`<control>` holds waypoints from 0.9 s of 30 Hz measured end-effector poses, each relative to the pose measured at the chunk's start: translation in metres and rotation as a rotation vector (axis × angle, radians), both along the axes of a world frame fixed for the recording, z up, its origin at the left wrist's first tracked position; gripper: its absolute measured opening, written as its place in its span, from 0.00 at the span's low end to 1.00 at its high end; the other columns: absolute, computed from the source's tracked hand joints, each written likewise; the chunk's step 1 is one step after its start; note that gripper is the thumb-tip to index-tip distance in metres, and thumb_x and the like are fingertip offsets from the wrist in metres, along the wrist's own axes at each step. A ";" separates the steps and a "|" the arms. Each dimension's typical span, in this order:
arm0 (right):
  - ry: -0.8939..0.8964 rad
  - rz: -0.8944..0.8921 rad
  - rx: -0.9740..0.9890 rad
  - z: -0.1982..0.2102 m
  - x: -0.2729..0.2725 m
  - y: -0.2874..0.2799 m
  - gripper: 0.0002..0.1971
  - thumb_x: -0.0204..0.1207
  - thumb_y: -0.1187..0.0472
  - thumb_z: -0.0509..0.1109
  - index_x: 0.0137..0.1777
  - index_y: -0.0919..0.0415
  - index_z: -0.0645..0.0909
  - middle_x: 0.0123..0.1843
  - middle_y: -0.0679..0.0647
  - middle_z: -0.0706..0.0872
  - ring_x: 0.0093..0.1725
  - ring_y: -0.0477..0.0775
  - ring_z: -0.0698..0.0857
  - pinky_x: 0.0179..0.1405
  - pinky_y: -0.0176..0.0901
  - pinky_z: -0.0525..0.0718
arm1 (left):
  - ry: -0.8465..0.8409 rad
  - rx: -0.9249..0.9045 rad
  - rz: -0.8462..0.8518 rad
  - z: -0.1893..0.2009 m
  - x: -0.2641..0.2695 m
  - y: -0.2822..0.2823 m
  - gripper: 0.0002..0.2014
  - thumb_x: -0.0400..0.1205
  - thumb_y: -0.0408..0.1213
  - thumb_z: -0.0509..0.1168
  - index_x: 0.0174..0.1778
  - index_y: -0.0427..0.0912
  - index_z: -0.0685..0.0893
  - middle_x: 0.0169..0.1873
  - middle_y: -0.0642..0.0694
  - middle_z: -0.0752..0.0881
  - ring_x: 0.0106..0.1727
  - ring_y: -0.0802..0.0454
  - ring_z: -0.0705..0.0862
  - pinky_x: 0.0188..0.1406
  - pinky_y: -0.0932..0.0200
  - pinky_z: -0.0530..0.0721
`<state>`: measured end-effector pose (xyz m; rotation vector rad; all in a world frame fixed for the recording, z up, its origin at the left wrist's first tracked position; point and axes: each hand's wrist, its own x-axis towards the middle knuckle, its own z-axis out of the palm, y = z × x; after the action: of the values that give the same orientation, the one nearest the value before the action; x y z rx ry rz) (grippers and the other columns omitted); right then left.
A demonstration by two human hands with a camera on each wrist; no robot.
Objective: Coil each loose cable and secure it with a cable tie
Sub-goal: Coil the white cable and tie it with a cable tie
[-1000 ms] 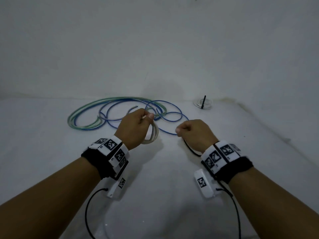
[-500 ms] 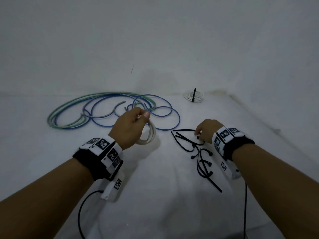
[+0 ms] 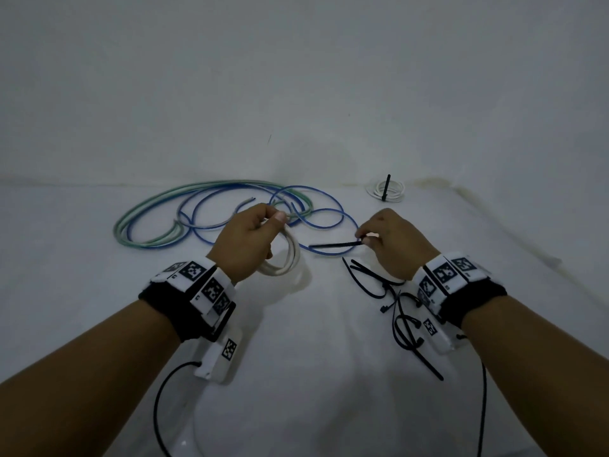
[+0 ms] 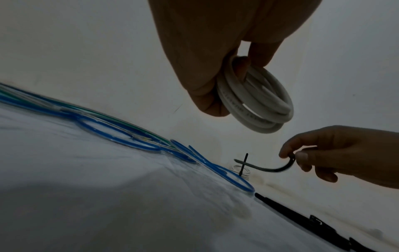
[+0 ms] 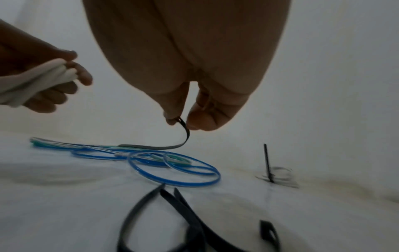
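Observation:
My left hand (image 3: 250,242) grips a coiled white cable (image 3: 286,258) (image 4: 257,105) above the white surface, thumb and fingers round its top. My right hand (image 3: 389,242) pinches one end of a black cable tie (image 3: 336,244) (image 5: 172,145) between thumb and forefinger; the tie points left toward the coil without touching it. In the right wrist view the white coil (image 5: 36,80) shows at far left in the left hand (image 5: 56,81). Loose blue cable (image 3: 316,219) and green cable (image 3: 148,209) lie tangled behind both hands.
Several spare black cable ties (image 3: 395,305) lie in a heap under my right wrist. A small white coil with an upright black tie (image 3: 386,191) sits at the back right near the wall. White surface in front of the arms.
My right hand has lifted one black tie off the heap and carried it up and left toward the coil. The left hand still holds the white coil in much the same place.

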<state>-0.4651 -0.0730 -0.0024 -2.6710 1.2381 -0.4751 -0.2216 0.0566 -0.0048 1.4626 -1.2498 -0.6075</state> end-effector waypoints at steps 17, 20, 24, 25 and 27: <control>-0.636 0.279 0.359 0.030 0.095 0.062 0.13 0.84 0.69 0.63 0.55 0.58 0.88 0.48 0.57 0.91 0.48 0.54 0.89 0.56 0.49 0.89 | 0.189 0.027 -0.115 0.006 0.017 0.037 0.19 0.79 0.50 0.64 0.51 0.35 0.85 0.31 0.43 0.78 0.26 0.52 0.74 0.35 0.51 0.78; -0.615 0.318 0.366 0.032 0.107 0.071 0.13 0.84 0.69 0.62 0.54 0.56 0.88 0.49 0.56 0.91 0.49 0.51 0.88 0.53 0.39 0.87 | 0.174 0.059 -0.138 0.004 0.020 0.041 0.19 0.80 0.52 0.62 0.52 0.38 0.86 0.27 0.46 0.74 0.25 0.53 0.73 0.37 0.49 0.78; -0.650 0.380 0.491 0.031 0.114 0.077 0.13 0.84 0.71 0.62 0.54 0.57 0.86 0.50 0.56 0.90 0.46 0.47 0.88 0.50 0.38 0.86 | 0.157 0.073 -0.119 0.003 0.025 0.046 0.16 0.85 0.50 0.61 0.55 0.40 0.82 0.28 0.48 0.76 0.28 0.50 0.74 0.37 0.49 0.78; -0.668 0.407 0.521 0.031 0.115 0.078 0.14 0.84 0.71 0.61 0.53 0.56 0.86 0.49 0.54 0.90 0.46 0.46 0.88 0.50 0.38 0.86 | 0.138 0.076 -0.121 0.004 0.026 0.047 0.17 0.86 0.50 0.60 0.53 0.38 0.83 0.26 0.49 0.76 0.29 0.49 0.74 0.37 0.49 0.77; -0.686 0.457 0.547 0.031 0.118 0.082 0.14 0.84 0.72 0.62 0.52 0.55 0.86 0.48 0.50 0.90 0.47 0.45 0.88 0.52 0.38 0.86 | 0.105 0.072 -0.142 0.005 0.025 0.048 0.19 0.86 0.49 0.59 0.46 0.37 0.84 0.24 0.51 0.74 0.29 0.48 0.72 0.37 0.50 0.75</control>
<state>-0.3469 0.0086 0.0285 -1.9644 0.4495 -0.7520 -0.1967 0.1045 -0.0002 1.3897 -1.2673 -0.8217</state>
